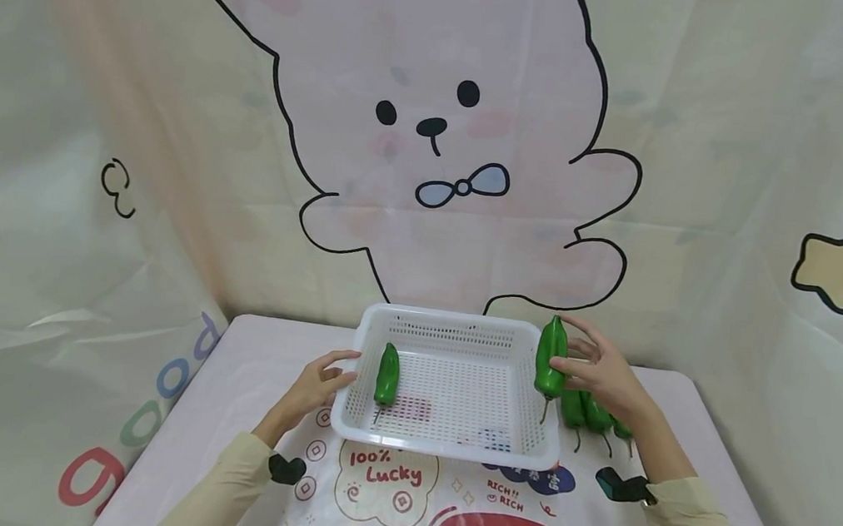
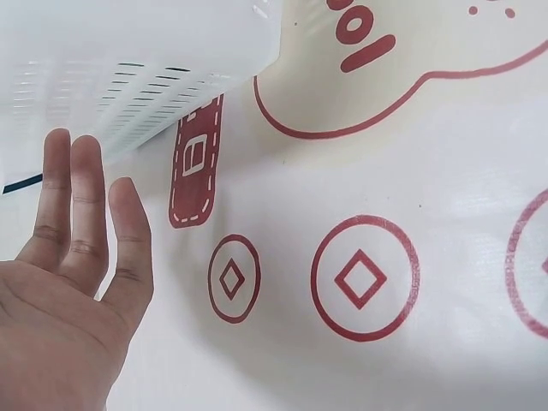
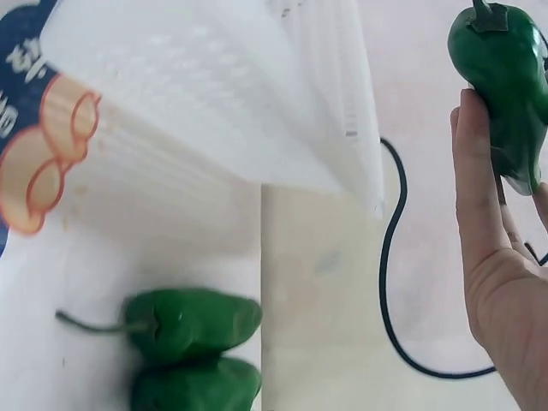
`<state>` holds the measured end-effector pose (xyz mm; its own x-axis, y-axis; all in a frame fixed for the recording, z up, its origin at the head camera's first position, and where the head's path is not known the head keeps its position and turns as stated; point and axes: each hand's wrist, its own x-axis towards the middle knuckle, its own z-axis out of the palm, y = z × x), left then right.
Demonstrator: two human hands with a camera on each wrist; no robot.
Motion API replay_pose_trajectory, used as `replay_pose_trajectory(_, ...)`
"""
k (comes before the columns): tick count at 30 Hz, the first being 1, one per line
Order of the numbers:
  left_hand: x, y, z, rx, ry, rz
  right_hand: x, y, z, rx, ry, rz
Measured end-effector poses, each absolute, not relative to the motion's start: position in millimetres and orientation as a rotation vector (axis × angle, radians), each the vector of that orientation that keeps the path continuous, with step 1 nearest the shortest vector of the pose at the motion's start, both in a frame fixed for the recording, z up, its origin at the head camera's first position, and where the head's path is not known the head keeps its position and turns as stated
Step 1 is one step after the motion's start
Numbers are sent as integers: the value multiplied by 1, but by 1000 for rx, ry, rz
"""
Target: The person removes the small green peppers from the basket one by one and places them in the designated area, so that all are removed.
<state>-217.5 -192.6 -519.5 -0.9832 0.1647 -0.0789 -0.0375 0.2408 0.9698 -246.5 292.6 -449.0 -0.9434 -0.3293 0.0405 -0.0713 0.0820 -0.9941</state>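
A green pepper (image 1: 551, 358) is held upright, stem down, in my right hand (image 1: 603, 375) at the basket's right rim. In the right wrist view the fingers and thumb of that hand are around the pepper (image 3: 505, 86). The white plastic basket (image 1: 443, 447) has slotted walls and a grid floor. One green pepper (image 1: 387, 374) lies inside it near the left wall. My left hand (image 1: 313, 387) is at the basket's left side, its fingertips right at the rim. In the left wrist view its fingers (image 2: 88, 188) extend nearly straight beside the basket wall (image 2: 128, 51).
More green peppers (image 1: 595, 413) lie on the table right of the basket, partly behind my right hand and forearm. A printed cloth (image 1: 387, 486) covers the table. Behind stands a curtain (image 1: 468, 250) with a cartoon animal. A dark cord (image 3: 385, 274) shows in the right wrist view.
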Motion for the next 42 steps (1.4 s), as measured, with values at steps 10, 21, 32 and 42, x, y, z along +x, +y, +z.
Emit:
replay_pose_trajectory(10,-211,-191,-510,123,2342,1836,-236,334,-459,-408,2319,-1879)
replay_pose_trajectory(21,-213,-194,-510,154,2317,1833,-223,369,-473,-352,2434,-1802)
replay_pose_trajectory(32,-213,-195,-509,168,2296,1846,-218,404,-489,-317,2500,-1766)
replay_pose_trajectory(42,-213,-192,-510,134,2316,1854,-217,429,-500,-249,2525,-1703)
